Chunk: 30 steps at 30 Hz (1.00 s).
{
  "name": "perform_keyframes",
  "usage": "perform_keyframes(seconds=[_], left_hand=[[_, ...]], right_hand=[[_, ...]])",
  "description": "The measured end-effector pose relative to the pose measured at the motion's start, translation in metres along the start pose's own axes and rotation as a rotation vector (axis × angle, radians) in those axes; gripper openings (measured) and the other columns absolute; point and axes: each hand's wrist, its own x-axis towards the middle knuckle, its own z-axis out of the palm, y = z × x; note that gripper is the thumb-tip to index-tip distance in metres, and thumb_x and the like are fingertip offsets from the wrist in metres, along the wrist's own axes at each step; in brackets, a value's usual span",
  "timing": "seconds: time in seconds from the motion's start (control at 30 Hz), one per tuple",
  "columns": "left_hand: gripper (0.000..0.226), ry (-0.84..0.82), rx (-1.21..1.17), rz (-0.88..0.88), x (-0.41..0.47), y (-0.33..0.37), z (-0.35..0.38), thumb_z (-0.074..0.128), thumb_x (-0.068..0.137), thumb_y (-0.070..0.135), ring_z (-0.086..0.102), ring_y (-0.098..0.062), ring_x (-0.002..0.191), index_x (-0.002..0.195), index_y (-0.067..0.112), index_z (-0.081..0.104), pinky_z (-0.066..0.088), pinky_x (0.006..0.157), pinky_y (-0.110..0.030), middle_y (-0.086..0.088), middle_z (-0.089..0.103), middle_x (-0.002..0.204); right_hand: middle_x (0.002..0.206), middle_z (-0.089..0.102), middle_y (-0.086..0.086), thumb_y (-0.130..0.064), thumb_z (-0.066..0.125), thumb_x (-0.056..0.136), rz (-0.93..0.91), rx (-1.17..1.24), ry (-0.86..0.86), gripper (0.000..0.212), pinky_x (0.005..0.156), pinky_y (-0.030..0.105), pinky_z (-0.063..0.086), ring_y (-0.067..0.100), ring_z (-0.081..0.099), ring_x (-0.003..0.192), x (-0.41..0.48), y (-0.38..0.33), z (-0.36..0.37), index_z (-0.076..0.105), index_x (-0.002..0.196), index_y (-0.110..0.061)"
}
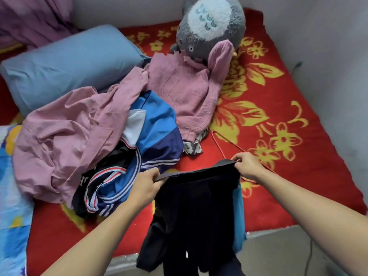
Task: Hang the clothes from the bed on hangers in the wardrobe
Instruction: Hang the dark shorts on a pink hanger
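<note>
A dark navy garment (197, 212) hangs over the bed's front edge, held up by its top hem. My left hand (144, 186) pinches the hem's left end and my right hand (249, 166) pinches its right end. A thin red wire hanger (221, 145) lies on the red flowered blanket (278, 96), partly hidden behind my right hand. To the left lies a heap of clothes: a pink shirt (63, 148), a blue and white striped sports jacket (155, 132) and a pink sweater (185, 90). The wardrobe is out of view.
A blue pillow (65, 64) lies at the back left. A grey plush toy (211, 26) leans against the back wall. A blue patterned quilt (10, 206) covers the left edge. Grey floor (278, 253) with a cable shows at the bottom right.
</note>
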Motion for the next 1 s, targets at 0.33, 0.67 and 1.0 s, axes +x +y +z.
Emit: perform_keyframes(seconds=[0.33, 0.67, 1.0], left_hand=[[0.025, 0.221, -0.04, -0.271, 0.059, -0.048, 0.088, 0.053, 0.096, 0.026, 0.05, -0.027, 0.069, 0.074, 0.013, 0.053, 0.032, 0.064, -0.036, 0.0, 0.055, 0.063], [0.021, 0.278, 0.024, -0.334, 0.082, -0.069, 0.153, 0.05, 0.097, 0.021, 0.051, -0.037, 0.076, 0.08, 0.009, 0.05, 0.022, 0.063, -0.032, -0.01, 0.056, 0.072], [0.02, 0.358, -0.006, -0.356, 0.085, -0.039, 0.113, 0.044, 0.099, 0.018, 0.048, -0.025, 0.076, 0.092, 0.007, 0.059, 0.024, 0.065, -0.03, -0.004, 0.058, 0.078]], right_hand=[[0.098, 0.071, 0.011, -0.037, 0.046, 0.091, 0.116, 0.054, 0.097, 0.031, 0.081, 0.042, 0.048, 0.035, 0.063, 0.098, 0.116, 0.099, 0.066, 0.067, 0.088, -0.015], [0.106, 0.055, 0.019, -0.025, 0.053, 0.092, -0.038, -0.516, 0.05, 0.021, 0.072, 0.043, 0.042, 0.041, 0.058, 0.097, 0.158, 0.169, 0.099, 0.047, 0.106, -0.011], [0.101, 0.053, 0.011, -0.023, 0.046, 0.091, -0.245, -0.505, 0.331, 0.014, 0.062, 0.037, 0.034, 0.038, 0.058, 0.081, 0.154, 0.096, 0.03, 0.05, 0.1, -0.013]])
